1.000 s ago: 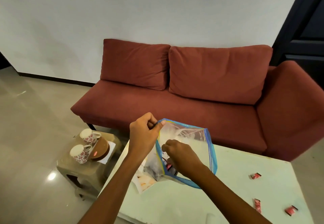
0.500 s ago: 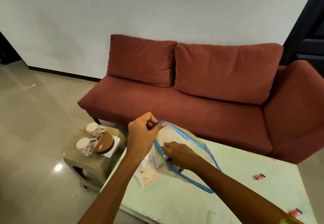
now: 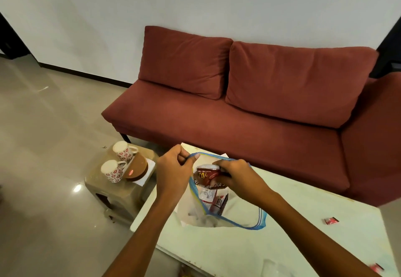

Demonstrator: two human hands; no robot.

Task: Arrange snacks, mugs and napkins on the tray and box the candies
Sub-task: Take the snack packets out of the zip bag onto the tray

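Left hand (image 3: 173, 168): pinching the zip bag's (image 3: 236, 220) rim, holding its mouth up above the tabletop (image 3: 303, 222).
Right hand (image 3: 236, 177): closed around a red snack packet (image 3: 206, 178) at the bag's mouth, just beside the left hand.

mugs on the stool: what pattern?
White mugs with red flower prints; head view.

You've got two patterned mugs (image 3: 121, 150) (image 3: 111, 170) on the stool (image 3: 121, 192), one zip bag (image 3: 227, 207) at the table's (image 3: 303, 229) far left corner, two snack packets (image 3: 207, 178) (image 3: 219, 204), two red candies (image 3: 331, 220) (image 3: 376, 267) toward its right edge.
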